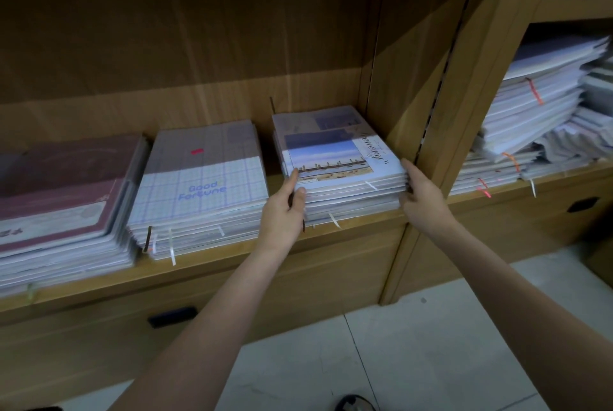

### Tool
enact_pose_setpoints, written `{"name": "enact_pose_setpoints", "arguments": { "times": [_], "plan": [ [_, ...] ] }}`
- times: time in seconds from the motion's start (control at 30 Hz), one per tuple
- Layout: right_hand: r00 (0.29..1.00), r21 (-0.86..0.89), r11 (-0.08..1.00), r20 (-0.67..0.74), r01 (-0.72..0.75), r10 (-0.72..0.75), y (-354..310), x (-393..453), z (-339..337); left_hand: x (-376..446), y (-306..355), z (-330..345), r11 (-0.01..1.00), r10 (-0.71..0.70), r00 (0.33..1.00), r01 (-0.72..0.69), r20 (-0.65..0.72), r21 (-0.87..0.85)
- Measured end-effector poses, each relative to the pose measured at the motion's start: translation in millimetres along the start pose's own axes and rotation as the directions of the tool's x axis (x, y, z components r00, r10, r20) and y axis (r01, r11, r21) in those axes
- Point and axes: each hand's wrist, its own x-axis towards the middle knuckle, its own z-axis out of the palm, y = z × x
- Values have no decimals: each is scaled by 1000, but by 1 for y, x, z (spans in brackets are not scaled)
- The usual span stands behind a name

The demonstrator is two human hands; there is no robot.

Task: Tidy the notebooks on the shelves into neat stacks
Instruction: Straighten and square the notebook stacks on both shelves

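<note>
Left hand [288,201] and right hand [418,193] grip the mid-frame notebook stack [335,158]; squeeze evenly, squaring edges against the shelf [348,228]

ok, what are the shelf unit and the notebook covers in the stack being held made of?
Light brown shelf unit: looks like wood-grain laminate board, matt; the grain lines run very evenly, so solid wood seems unlikely. Sea-photo notebook stack between left hand and right hand: printed paper covers, probably under clear plastic wrap, given the soft sheen.
</note>
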Motion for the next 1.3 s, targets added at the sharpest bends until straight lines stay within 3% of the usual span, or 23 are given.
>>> {"name": "enact_pose_setpoints", "arguments": {
  "times": [0.13, 0.37, 0.8, 1.07, 1.3],
  "plan": [
    [1000, 34, 999, -9, 0, 0, -3, -1, 1, 1, -3, 0, 999, -41, 999, 42, 18, -30],
    [990, 228, 963, 56, -141, 131, 2, 4, 16, -7, -5, 10, 952, -136, 983, 164, 122, -259],
    [993, 260, 958, 51, -117, 108, 7, 7, 12, -6, -5, 9, 956, -136, 984, 160, 112, -246],
    [968, 275, 933, -25, -232, 248, 26, 7, -6, -20, -6, -5, 949, -150, 978, 184, 144, -256],
    [966, 223, 949, -77, -223, 245, 32, -9, -2, -28, -14, 2, 958, -157, 981, 180, 115, -222]
  ]
}}
